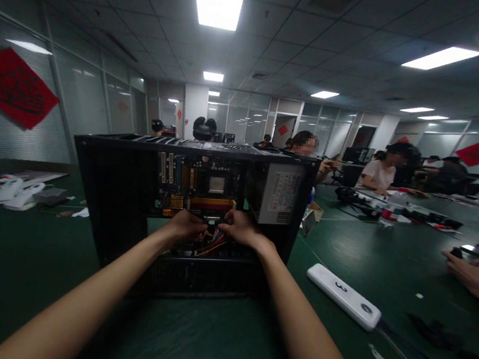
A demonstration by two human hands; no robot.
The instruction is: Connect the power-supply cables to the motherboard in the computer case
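An open black computer case stands on the green table in front of me, its inside facing me. Both of my hands reach into its lower middle, below the motherboard. My left hand is closed in a pinch, its fingertips beside the wires; what lies between them is too small and dark to tell. My right hand pinches a bundle of coloured wires just under the memory slots. A power supply with a white label sits at the upper right inside the case.
A white power strip lies right of the case, its cord running toward the front. Scraps and white pieces lie at the left. Another person's hands are at the right edge. A bottle stands farther back, near other seated people.
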